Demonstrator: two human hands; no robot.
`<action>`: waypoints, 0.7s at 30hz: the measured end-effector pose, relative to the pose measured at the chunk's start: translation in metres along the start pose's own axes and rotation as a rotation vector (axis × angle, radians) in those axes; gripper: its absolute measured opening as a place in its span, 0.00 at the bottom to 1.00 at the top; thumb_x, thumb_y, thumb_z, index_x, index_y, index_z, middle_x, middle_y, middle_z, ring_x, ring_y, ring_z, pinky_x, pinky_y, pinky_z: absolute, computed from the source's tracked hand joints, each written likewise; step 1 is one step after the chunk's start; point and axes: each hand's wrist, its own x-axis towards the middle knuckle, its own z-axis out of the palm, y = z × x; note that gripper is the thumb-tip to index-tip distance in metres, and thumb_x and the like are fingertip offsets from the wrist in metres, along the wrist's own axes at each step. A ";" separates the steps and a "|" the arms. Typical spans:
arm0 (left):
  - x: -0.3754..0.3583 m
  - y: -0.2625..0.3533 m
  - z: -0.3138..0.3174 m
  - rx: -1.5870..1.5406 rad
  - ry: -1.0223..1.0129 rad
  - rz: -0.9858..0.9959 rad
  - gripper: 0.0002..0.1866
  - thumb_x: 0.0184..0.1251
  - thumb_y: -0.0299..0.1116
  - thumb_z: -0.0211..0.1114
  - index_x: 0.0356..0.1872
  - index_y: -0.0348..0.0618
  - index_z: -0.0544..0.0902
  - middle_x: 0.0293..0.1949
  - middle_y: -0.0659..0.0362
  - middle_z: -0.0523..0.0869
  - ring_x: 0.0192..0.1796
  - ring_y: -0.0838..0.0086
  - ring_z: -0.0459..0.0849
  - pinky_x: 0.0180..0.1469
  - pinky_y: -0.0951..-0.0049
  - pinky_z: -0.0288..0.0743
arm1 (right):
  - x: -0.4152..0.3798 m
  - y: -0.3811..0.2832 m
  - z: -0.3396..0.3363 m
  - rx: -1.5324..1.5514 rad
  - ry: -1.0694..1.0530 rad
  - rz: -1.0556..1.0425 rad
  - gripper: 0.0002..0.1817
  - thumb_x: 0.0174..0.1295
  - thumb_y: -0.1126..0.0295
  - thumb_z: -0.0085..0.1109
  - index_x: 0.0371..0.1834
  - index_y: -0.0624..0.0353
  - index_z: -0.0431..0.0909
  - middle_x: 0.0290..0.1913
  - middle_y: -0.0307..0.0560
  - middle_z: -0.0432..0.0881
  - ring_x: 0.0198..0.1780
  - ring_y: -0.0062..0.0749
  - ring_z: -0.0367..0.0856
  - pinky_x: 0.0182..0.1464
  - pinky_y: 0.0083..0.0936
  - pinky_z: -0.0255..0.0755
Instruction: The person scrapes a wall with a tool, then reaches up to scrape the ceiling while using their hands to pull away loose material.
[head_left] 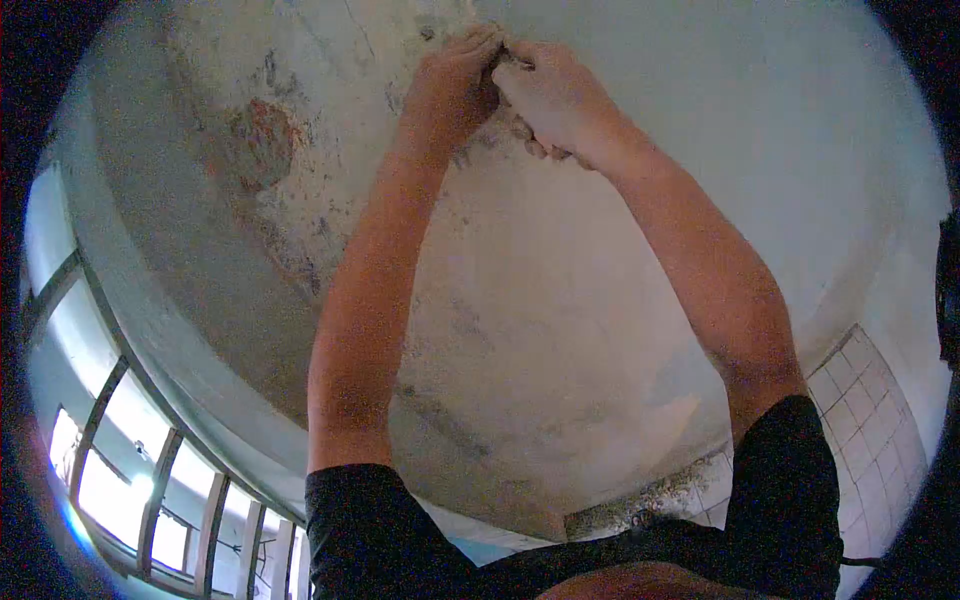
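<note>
Both your hands are reaching overhead, the left hand and right hand pressing together, fingers curled around something too small to tell at the stained ceiling, so you are probably needing a steady grip next.

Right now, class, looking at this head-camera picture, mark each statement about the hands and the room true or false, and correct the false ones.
1. Both hands are raised to the ceiling. True.
2. The left hand and right hand are far apart. False: they meet, fingertips together.
3. The ceiling plaster is clean and freshly painted. False: it is stained and flaking.
4. A window shows at lower left. True.
5. The sleeves are white. False: black.
</note>
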 end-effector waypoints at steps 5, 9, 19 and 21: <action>0.004 -0.009 0.009 -0.075 0.027 -0.005 0.18 0.52 0.26 0.61 0.47 0.42 0.79 0.50 0.50 0.81 0.51 0.56 0.80 0.52 0.60 0.76 | 0.000 -0.005 0.003 0.023 0.006 0.138 0.13 0.63 0.63 0.44 0.41 0.59 0.74 0.16 0.42 0.71 0.10 0.22 0.66 0.11 0.22 0.58; 0.016 0.002 -0.011 0.014 -0.202 -0.149 0.15 0.53 0.26 0.60 0.45 0.44 0.79 0.48 0.51 0.82 0.48 0.55 0.82 0.50 0.59 0.77 | 0.015 0.000 -0.002 0.072 -0.045 0.107 0.13 0.64 0.62 0.45 0.41 0.58 0.74 0.17 0.42 0.72 0.10 0.21 0.64 0.11 0.22 0.58; 0.018 -0.009 -0.002 -0.066 -0.042 -0.144 0.13 0.54 0.28 0.61 0.43 0.46 0.80 0.45 0.51 0.83 0.46 0.54 0.82 0.47 0.59 0.77 | 0.025 -0.009 -0.007 -0.090 -0.052 0.124 0.13 0.62 0.62 0.43 0.37 0.59 0.74 0.17 0.42 0.72 0.09 0.22 0.63 0.11 0.22 0.57; 0.022 -0.014 0.003 -0.044 -0.027 -0.079 0.14 0.53 0.28 0.61 0.44 0.46 0.81 0.46 0.52 0.83 0.47 0.54 0.81 0.48 0.58 0.76 | 0.026 -0.009 -0.008 -0.126 -0.045 0.113 0.13 0.62 0.62 0.44 0.37 0.59 0.74 0.18 0.42 0.73 0.09 0.22 0.64 0.11 0.23 0.57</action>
